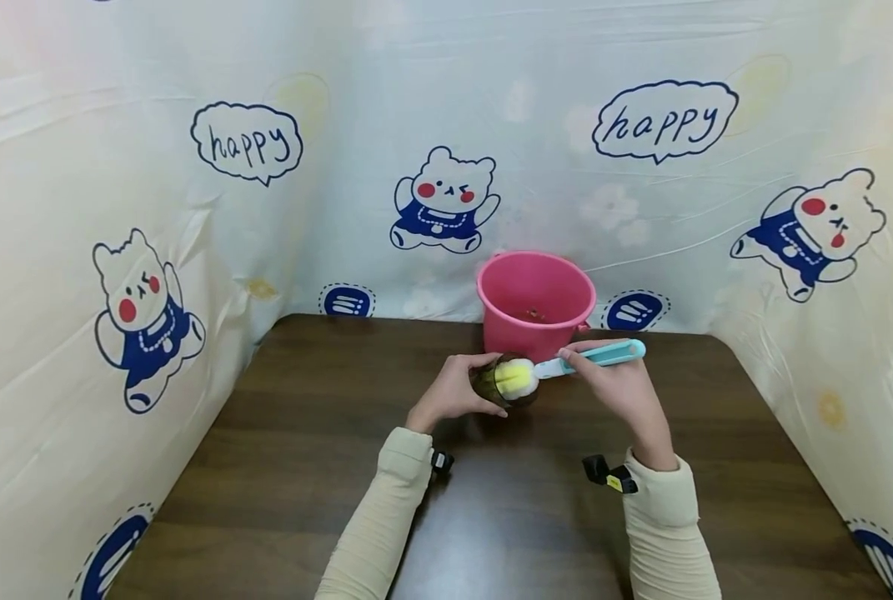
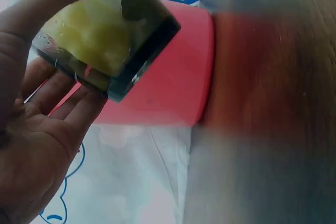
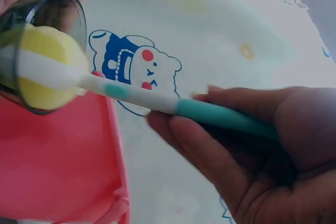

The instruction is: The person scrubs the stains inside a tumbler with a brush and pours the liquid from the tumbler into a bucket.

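My left hand (image 1: pixel 457 389) grips a dark-tinted glass (image 1: pixel 485 385), tilted with its mouth toward the right, above the table. In my right hand (image 1: pixel 626 387) is the teal and white handle of a sponge brush (image 1: pixel 609 353). The brush's yellow and white sponge head (image 3: pixel 52 69) sits inside the glass mouth in the right wrist view. Through the glass wall (image 2: pixel 137 22) the yellow sponge shows in the left wrist view, thumb on one side and fingers on the other. My right fingers (image 3: pixel 197 140) curl about the handle.
A pink bucket (image 1: pixel 532 337) stands just behind the hands, with some small bits at its bottom. The dark wooden table (image 1: pixel 303 467) is enclosed by a pale printed cloth (image 1: pixel 356 150) at the back and sides.
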`<state>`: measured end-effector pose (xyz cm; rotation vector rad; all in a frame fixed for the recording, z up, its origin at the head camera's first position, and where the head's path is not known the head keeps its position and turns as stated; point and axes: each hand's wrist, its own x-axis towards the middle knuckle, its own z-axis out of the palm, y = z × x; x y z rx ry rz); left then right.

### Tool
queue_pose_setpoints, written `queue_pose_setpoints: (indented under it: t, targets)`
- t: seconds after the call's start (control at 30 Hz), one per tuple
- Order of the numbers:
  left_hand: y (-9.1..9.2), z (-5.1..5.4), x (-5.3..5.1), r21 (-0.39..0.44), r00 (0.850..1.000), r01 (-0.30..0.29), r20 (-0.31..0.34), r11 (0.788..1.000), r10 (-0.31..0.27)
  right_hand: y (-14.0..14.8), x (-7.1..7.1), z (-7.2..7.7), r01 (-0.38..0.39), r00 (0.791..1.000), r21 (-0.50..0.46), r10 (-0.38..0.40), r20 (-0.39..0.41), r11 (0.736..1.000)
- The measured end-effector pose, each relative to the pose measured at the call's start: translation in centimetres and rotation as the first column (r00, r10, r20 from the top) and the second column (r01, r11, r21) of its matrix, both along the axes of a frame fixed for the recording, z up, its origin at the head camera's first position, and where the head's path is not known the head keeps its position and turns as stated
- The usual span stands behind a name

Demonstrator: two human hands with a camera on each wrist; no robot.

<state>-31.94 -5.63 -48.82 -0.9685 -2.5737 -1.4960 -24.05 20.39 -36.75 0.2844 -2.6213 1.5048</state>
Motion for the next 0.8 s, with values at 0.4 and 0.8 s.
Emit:
queue_pose_setpoints:
  t: [0.4,0.8]
  targets:
    - [0.2,-0.3,0.1,0.002,0.998,-0.008,-0.068,1.000,0.008,-0.1,-1.1,-1.0,0.109,0.993,-0.083,-0.104,0.058,0.991]
    - [-0.8,-0.1,-0.2,-0.068,1.000,-0.012,-0.007,0.998,0.012,-0.3,-1.4,-1.5,-0.081,0.994,-0.078,0.075,-0.076,0.994]
